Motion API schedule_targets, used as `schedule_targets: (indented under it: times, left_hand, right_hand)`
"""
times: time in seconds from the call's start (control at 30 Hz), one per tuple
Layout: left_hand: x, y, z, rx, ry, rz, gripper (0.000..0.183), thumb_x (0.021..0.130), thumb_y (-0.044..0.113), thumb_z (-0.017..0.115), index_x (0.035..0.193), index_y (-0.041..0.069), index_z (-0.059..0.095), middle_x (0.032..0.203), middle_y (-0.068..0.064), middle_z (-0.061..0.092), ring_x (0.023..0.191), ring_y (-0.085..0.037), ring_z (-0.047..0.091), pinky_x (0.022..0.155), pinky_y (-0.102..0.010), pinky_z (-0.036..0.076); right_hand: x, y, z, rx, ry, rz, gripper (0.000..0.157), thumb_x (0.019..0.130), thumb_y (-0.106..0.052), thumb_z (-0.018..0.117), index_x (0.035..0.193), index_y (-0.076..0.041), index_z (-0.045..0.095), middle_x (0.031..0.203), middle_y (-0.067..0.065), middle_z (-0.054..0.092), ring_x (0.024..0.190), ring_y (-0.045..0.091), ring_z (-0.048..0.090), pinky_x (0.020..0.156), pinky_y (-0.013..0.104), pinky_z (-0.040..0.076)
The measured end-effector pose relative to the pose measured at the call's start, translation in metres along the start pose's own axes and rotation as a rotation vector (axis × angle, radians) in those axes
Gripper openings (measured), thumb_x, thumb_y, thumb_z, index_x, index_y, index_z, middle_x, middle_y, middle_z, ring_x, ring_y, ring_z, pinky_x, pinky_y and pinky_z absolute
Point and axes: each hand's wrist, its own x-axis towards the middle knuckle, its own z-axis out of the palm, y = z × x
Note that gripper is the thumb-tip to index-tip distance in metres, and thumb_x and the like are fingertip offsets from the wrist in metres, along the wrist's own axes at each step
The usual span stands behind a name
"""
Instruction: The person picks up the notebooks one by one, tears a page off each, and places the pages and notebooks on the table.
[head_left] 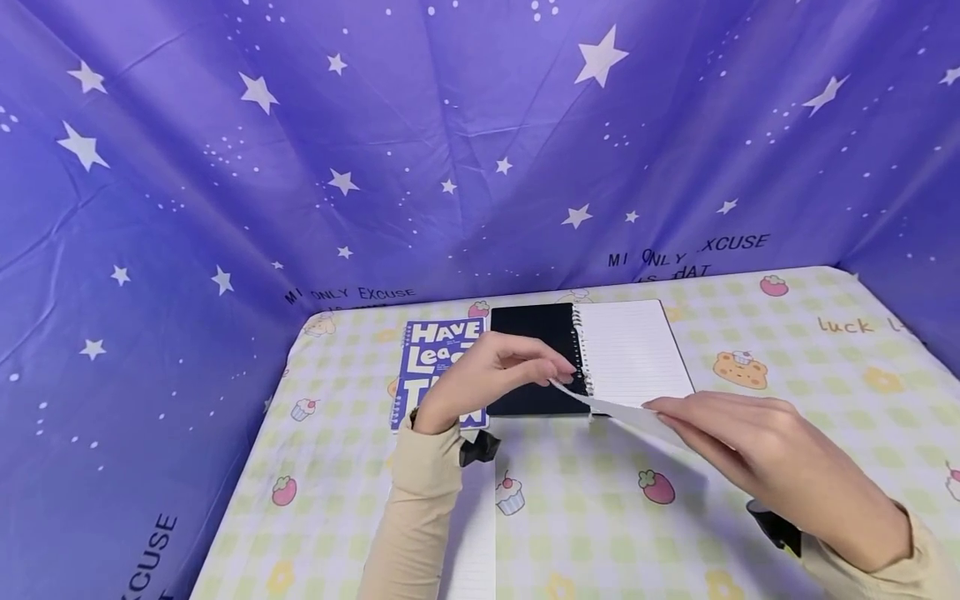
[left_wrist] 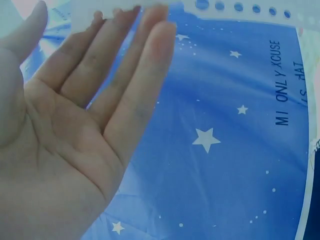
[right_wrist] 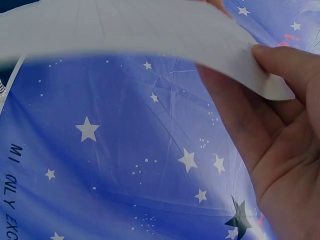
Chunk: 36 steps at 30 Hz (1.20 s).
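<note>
A loose white sheet of paper hangs in the air between both hands, bowed, with punched holes along one edge in the left wrist view. My right hand pinches it between thumb and fingers at its right end. The left hand touches the holed edge with long, straight fingers; its thumb stands apart from them in the left wrist view. Behind the sheet lies an open ring binder notebook, its black cover on the left and lined pages on the right. Metal rings run between.
A blue notebook cover with white lettering lies left of the binder, partly behind the left hand. Another lined sheet lies beneath the left forearm. The checked tablecloth covers the table, and a purple starry curtain hangs behind.
</note>
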Motion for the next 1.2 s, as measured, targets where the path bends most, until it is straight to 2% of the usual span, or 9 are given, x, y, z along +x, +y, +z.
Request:
schedule_targets:
  times: [0.07,0.23,0.43,0.5,0.63,0.7,0.87,1.07,1.2]
  left_hand:
    - [0.0,0.001,0.001,0.003,0.007,0.004,0.016,0.097,0.012,0.064,0.108,0.005,0.075,0.102,-0.006,0.076,0.091,-0.014,0.072,0.085,-0.037,0.059]
    - [0.001,0.0,0.003,0.038,0.087,0.043,0.01,0.091,0.012,0.072,0.097,0.006,0.078,0.092,-0.005,0.076,0.081,-0.014,0.071,0.077,-0.033,0.06]
    - [0.005,-0.004,0.008,0.038,0.131,0.073,0.007,0.091,0.009,0.072,0.094,0.004,0.076,0.087,-0.005,0.074,0.079,-0.03,0.07,0.076,-0.031,0.06]
    - [0.006,-0.005,0.01,0.015,0.165,0.085,0.006,0.09,0.007,0.072,0.093,0.003,0.076,0.085,-0.007,0.073,0.077,-0.035,0.069,0.073,-0.03,0.06]
    - [0.008,-0.005,0.014,-0.044,0.235,0.114,0.007,0.089,0.005,0.073,0.092,-0.001,0.075,0.085,-0.014,0.073,0.072,-0.029,0.069,0.069,-0.03,0.058]
    - [0.009,-0.01,0.014,-0.088,0.217,0.1,0.008,0.088,0.001,0.072,0.095,-0.004,0.072,0.088,-0.016,0.072,0.074,-0.023,0.07,0.071,-0.03,0.058]
    - [0.015,-0.036,0.014,-0.134,0.095,0.009,0.009,0.088,-0.002,0.072,0.095,-0.007,0.07,0.09,-0.012,0.071,0.08,-0.01,0.068,0.078,-0.027,0.058]
    - [0.019,-0.058,0.014,-0.104,0.035,-0.023,0.007,0.087,0.003,0.074,0.09,-0.003,0.075,0.087,-0.009,0.074,0.078,-0.014,0.067,0.076,-0.028,0.058]
    - [0.018,-0.074,0.014,-0.021,-0.038,-0.089,0.015,0.088,0.01,0.076,0.1,0.001,0.077,0.099,-0.009,0.076,0.09,-0.01,0.07,0.085,-0.028,0.058]
  right_hand:
    - [0.002,0.0,0.0,-0.003,0.028,-0.006,0.04,0.108,-0.03,0.042,0.107,-0.008,0.075,0.09,-0.011,0.071,0.081,-0.003,0.062,0.077,0.01,0.052]
    - [0.004,0.0,0.001,0.009,0.096,-0.015,0.04,0.107,-0.029,0.045,0.104,-0.003,0.076,0.085,-0.005,0.072,0.077,0.002,0.064,0.078,0.009,0.052]
    - [0.004,0.001,0.004,0.034,0.155,-0.008,0.039,0.106,-0.028,0.048,0.1,-0.001,0.076,0.084,0.0,0.073,0.078,0.004,0.067,0.084,0.008,0.051]
    - [0.004,0.002,0.005,0.064,0.181,0.006,0.039,0.105,-0.028,0.05,0.099,0.0,0.076,0.084,0.002,0.074,0.078,0.003,0.066,0.079,0.007,0.051]
    - [0.004,0.007,0.011,0.171,0.267,0.074,0.034,0.102,-0.026,0.058,0.095,0.002,0.076,0.085,0.004,0.075,0.072,-0.002,0.062,0.068,0.005,0.05]
    - [0.005,0.01,0.015,0.21,0.298,0.11,0.032,0.1,-0.025,0.061,0.093,0.003,0.076,0.084,0.004,0.074,0.07,-0.004,0.058,0.065,0.004,0.049]
    - [0.005,0.014,0.022,0.208,0.297,0.136,0.032,0.1,-0.025,0.06,0.093,0.002,0.076,0.083,0.003,0.074,0.073,-0.004,0.056,0.066,0.003,0.048]
    - [0.003,0.014,0.022,0.211,0.296,0.128,0.034,0.101,-0.027,0.06,0.094,0.003,0.076,0.086,0.006,0.075,0.079,-0.004,0.062,0.066,0.004,0.05]
    - [0.003,0.012,0.022,0.216,0.28,0.122,0.037,0.101,-0.028,0.058,0.095,0.003,0.076,0.087,0.009,0.075,0.087,-0.006,0.065,0.066,0.005,0.051]
